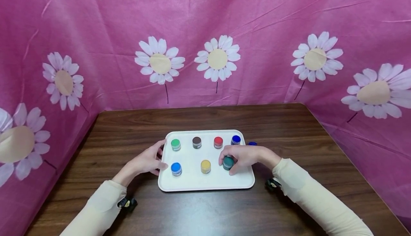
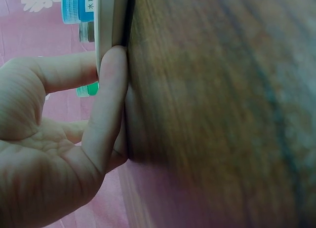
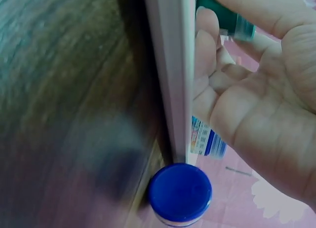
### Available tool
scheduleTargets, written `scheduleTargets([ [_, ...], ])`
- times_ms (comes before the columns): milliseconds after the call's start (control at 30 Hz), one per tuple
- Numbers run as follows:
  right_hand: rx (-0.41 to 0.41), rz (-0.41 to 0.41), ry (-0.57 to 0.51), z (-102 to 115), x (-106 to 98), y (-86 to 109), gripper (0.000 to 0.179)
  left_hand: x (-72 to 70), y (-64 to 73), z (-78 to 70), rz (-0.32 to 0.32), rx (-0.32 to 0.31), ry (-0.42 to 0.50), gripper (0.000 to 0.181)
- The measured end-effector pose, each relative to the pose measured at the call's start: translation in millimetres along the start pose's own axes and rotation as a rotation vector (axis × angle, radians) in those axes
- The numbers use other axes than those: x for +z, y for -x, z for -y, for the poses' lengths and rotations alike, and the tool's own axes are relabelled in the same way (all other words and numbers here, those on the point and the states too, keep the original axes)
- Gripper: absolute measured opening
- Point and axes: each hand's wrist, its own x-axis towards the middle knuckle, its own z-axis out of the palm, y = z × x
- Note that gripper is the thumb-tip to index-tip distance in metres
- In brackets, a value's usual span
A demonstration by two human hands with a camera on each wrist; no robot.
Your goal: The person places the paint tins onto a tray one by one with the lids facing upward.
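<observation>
A white tray (image 1: pixel 189 183) lies on the table with several small paint jars standing on it. My left hand (image 1: pixel 148 160) grips the tray's left edge, thumb at the rim and a finger against the outer wall in the left wrist view. Over the tray's right side, my right hand (image 1: pixel 241 156) holds a dark green paint jar (image 1: pixel 228 162) between thumb and fingers. Left of that jar stands a yellow jar (image 1: pixel 206 166); behind it are a red jar (image 1: pixel 218 142) and a dark blue jar (image 1: pixel 236 139).
A light green jar (image 1: pixel 176 144), a brown jar (image 1: pixel 197 142) and a bright blue jar (image 1: pixel 176 169) also stand on the tray. Just outside its right edge, another dark blue jar (image 3: pixel 180 194) is partly hidden by the right hand in the head view. Pink flowered cloth (image 1: pixel 257 18) surrounds the wooden table (image 1: pixel 138 123).
</observation>
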Motion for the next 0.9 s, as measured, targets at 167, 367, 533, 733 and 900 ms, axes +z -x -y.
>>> scheduleTargets([
  [167, 0.05, -0.01, 0.031, 5, 4, -2.0, 0.038, -1.4, 1.1, -0.6, 0.002, 0.004, -0.001, 0.099],
  [367, 0.078, -0.017, 0.029, 8, 5, -1.6, 0.038, -0.8, 1.4, 0.5, -0.017, 0.002, -0.018, 0.097],
  [533, 0.048, 0.015, 0.053, 9, 6, 1.7, 0.04, 0.9, 2.0, 1.3, -0.013, 0.015, -0.012, 0.096],
  [733, 0.01, 0.011, 0.089, 7, 3, 11.2, 0.061, 2.7, 3.1, 0.7, -0.008, 0.029, 0.014, 0.095],
  [900, -0.102, -0.08, 0.085, -1, -8, 26.5, 0.064, 2.5, 3.7, 0.0, -0.013, 0.027, 0.016, 0.096],
])
